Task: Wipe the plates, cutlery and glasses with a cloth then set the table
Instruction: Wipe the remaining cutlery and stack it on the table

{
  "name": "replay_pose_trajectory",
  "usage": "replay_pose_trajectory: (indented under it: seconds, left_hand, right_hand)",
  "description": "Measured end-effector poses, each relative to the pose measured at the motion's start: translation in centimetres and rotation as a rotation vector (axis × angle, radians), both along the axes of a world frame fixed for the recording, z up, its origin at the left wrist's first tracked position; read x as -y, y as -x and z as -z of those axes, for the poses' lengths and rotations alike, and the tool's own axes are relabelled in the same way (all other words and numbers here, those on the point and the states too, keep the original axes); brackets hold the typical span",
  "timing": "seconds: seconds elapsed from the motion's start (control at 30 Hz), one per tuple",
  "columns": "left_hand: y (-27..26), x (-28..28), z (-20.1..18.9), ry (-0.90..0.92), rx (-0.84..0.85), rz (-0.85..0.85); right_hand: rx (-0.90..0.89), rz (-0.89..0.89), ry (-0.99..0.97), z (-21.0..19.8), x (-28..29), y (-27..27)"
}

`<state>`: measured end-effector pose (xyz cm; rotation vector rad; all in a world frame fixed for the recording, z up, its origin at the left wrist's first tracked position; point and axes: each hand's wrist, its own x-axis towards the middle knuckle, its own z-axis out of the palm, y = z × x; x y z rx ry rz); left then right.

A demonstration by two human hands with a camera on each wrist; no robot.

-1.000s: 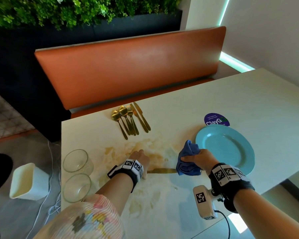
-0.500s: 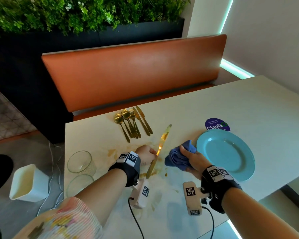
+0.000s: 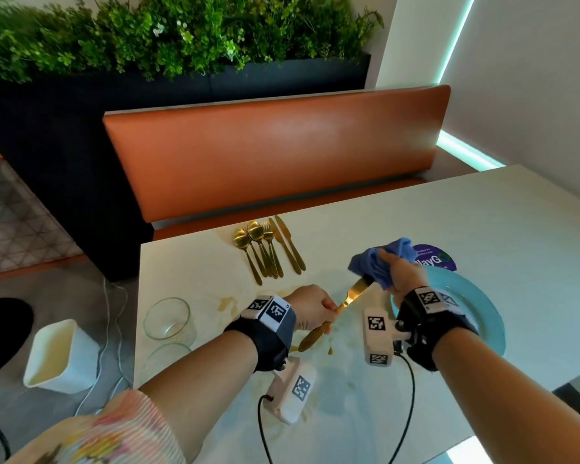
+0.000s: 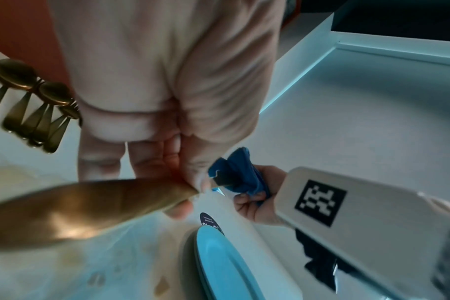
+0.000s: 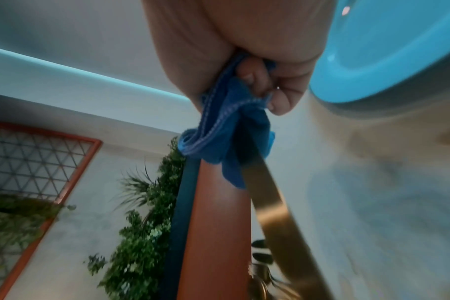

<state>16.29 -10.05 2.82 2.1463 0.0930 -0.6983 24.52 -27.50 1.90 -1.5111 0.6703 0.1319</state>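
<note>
My left hand (image 3: 310, 308) grips the handle of a gold knife (image 3: 352, 293) and holds it above the table, blade pointing up and to the right. My right hand (image 3: 397, 272) holds a bunched blue cloth (image 3: 374, 262) wrapped round the blade's tip. In the left wrist view the knife handle (image 4: 77, 209) fills the lower left, with the cloth (image 4: 239, 174) beyond it. The right wrist view shows the cloth (image 5: 226, 125) closed over the blade (image 5: 272, 207). A light blue plate (image 3: 476, 309) lies under my right wrist. Two glasses (image 3: 168, 318) stand at the left edge.
Several gold spoons, forks and knives (image 3: 268, 249) lie together at the table's far edge. Brownish stains (image 3: 228, 301) mark the white tabletop (image 3: 482, 229). A purple sticker (image 3: 436, 259) sits behind the plate. An orange bench (image 3: 275, 152) faces me; a white bin (image 3: 61, 356) stands on the floor.
The left hand picked the knife up off the table and raised it. The right hand lifted the cloth from the table and closed it over the blade.
</note>
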Motion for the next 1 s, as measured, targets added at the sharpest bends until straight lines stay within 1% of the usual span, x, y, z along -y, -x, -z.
replay_pose_trajectory:
  seconds: [0.07, 0.13, 0.17, 0.23, 0.3, 0.33, 0.4, 0.5, 0.57, 0.63, 0.7, 0.77, 0.83, 0.87, 0.93, 1.0]
  left_hand:
    - [0.1, -0.5, 0.2, -0.022, 0.016, -0.016]
    - [0.0, -1.0, 0.2, -0.007, 0.041, -0.093]
    - [-0.2, -1.0, 0.2, 0.006, 0.06, -0.143]
    - [-0.5, -0.5, -0.1, 0.053, 0.088, -0.202]
    - [-0.8, 0.6, -0.9, 0.054, 0.127, -0.173]
    - [-0.8, 1.2, -1.3, 0.031, 0.151, -0.154]
    - [-0.9, 2.2, -2.0, -0.002, 0.205, -0.152]
    - [-0.9, 2.7, -2.4, -0.006, 0.25, -0.19]
    - [-1.0, 2.7, -2.1, -0.002, 0.235, -0.213]
    - [-0.8, 2.4, -1.5, -0.039, 0.175, -0.216]
    - [-0.6, 2.0, -0.8, 0.052, 0.11, -0.271]
    - [-0.4, 1.8, -0.6, 0.132, 0.096, -0.314]
    - [-0.6, 1.8, -0.7, 0.169, 0.119, -0.361]
    - [-0.7, 1.8, -1.0, 0.187, 0.129, -0.382]
    - [-1.1, 1.7, -1.1, 0.148, 0.174, -0.394]
    - [-1.1, 1.6, -0.7, 0.089, 0.179, -0.362]
  right_hand:
    - [0.02, 0.091, -0.057, -0.2, 1.8, -0.4]
    - [0.036, 0.082, -0.185, -0.4, 2.6, 0.4]
    - [0.033, 0.037, -0.216, -0.3, 2.7, 1.2]
    - [0.013, -0.144, -0.177, 0.0, 1.3, 3.2]
    - [0.021, -0.308, -0.221, 0.2, -1.0, 4.9]
    - [0.033, -0.341, -0.272, 0.2, -1.9, 5.4]
    - [0.066, -0.309, -0.329, -0.3, -3.1, 5.4]
    - [0.111, -0.215, -0.291, -1.5, -3.4, 4.3]
    - [0.128, -0.147, -0.267, -2.2, -3.3, 3.4]
    - [0.129, -0.062, -0.292, -2.7, -2.9, 2.5]
    - [0.13, -0.022, -0.315, -3.1, -2.5, 1.8]
    - [0.122, -0.024, -0.317, -3.0, -2.3, 1.7]
    - [0.098, -0.095, -0.292, -2.5, -2.6, 2.0]
    - [0.071, -0.171, -0.257, -2.1, -2.8, 2.4]
    - [0.009, -0.342, -0.184, -1.3, -3.2, 3.3]
    - [-0.03, -0.42, -0.146, -0.5, -3.3, 3.7]
